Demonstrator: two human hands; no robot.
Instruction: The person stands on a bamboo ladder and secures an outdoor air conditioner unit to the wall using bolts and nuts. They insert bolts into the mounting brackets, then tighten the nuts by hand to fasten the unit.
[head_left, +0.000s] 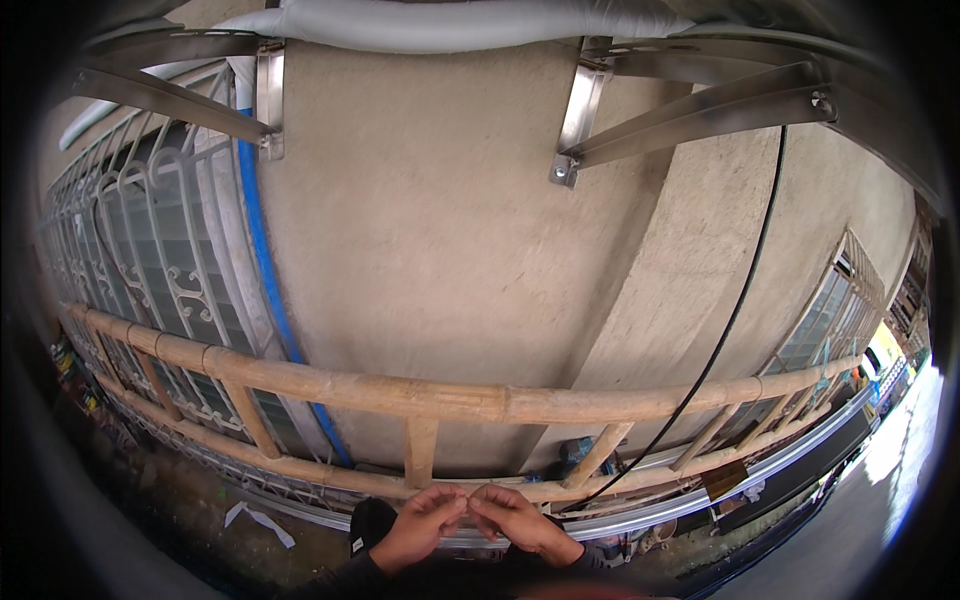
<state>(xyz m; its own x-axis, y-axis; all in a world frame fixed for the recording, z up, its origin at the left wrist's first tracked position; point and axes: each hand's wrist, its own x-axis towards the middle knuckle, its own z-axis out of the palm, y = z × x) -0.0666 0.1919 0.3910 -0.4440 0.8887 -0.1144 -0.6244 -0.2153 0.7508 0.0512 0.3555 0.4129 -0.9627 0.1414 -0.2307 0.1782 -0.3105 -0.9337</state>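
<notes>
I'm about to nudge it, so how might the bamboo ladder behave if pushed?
The bamboo ladder should be fairly stiff, its thick rails joined by rungs. It may swing awkwardly, since it spans most of the view.

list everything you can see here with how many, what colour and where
wall: one, beige, behind everything
wrapped pipe: one, white, across the top
metal brackets: two, silver, upper left and upper right
blue pipe: one, blue, left, running down the wall
window grilles: two, pale, left and right
cable: one, black, hanging right of centre
bamboo ladder: one, tan, lengthwise across the lower view
scrap: one, white, ground at lower left
small clutter: uncountable, mixed, lower edges
sleeves: two, dark, bottom edge
left hand: one, bare, bottom centre
right hand: one, bare, beside it
</notes>
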